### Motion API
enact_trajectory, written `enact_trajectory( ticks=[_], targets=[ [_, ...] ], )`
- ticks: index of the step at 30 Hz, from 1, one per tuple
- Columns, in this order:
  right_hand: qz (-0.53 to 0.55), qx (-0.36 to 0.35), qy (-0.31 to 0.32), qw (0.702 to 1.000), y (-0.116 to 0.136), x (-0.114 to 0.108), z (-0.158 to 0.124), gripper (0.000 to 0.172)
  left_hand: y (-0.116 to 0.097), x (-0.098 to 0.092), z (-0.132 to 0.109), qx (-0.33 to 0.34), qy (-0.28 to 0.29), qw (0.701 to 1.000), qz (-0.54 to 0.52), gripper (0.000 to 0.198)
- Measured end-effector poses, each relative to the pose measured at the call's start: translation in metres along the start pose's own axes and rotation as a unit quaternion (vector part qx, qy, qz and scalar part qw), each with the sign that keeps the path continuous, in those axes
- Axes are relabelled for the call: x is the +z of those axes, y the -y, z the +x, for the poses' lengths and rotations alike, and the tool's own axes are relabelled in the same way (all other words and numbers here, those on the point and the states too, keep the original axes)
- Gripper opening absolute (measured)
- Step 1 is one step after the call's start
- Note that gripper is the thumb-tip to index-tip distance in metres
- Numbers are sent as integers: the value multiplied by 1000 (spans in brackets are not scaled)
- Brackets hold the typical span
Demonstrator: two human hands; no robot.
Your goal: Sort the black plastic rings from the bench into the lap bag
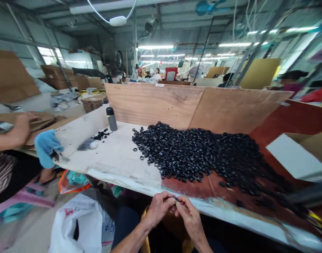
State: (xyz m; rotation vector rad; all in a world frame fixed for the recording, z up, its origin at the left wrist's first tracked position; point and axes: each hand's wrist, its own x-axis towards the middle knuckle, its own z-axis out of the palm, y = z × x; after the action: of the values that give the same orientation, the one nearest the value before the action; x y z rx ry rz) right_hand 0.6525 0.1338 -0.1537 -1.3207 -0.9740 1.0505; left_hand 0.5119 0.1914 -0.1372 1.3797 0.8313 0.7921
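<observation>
At the near edge of the table (118, 158), just below its rim, the left hand (158, 208) and the right hand (188, 214) are drawn together, fingertips meeting. Between them sits one small black ring (176, 199), pinched from both sides; only a sliver of it shows past the fingers, so how it is turned cannot be told. Both hands look clamped on that single piece, held over the lap and not on the tabletop.

The step in hand seems to be checking or working one ring by fingertip, taken from the big heap. My judgement is that the next move calls for a fine, light grip and a short reach up over the table edge, since the heap lies close above the hands.

That heap of black rings (200, 154) spreads across the middle and right of the table, against a low wooden wall (155, 103). A few loose rings lie at its left fringe. Further left is a smaller cluster of rings (101, 134), and beside it a grey bottle (111, 118) with a dark cap stands upright.

Left of the table, another person's arm reaches over brown cardboard, near a blue cloth (46, 146). Below the table edge lies a white plastic bag (79, 223) with red and blue printing, too blurred to read. No brand or label in view can be made out; the bottle shows no writing.
</observation>
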Motion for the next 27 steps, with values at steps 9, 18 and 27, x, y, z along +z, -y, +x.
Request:
enact_trajectory(
  ticks=[9, 18, 27],
  targets=[
    [245, 383, 33, 890, 1, -14, -5, 22, 27, -10, -13, 309, 108, 880, 345, 26],
    [-47, 270, 44, 961, 7, -36, -5, 33, 14, -8, -16, 312, 158, 839, 417, 17],
    [-445, -198, -99, 868, 18, -58, 96, 25, -13, -19, 75, 114, -119, 852, 496, 19]
  ],
)
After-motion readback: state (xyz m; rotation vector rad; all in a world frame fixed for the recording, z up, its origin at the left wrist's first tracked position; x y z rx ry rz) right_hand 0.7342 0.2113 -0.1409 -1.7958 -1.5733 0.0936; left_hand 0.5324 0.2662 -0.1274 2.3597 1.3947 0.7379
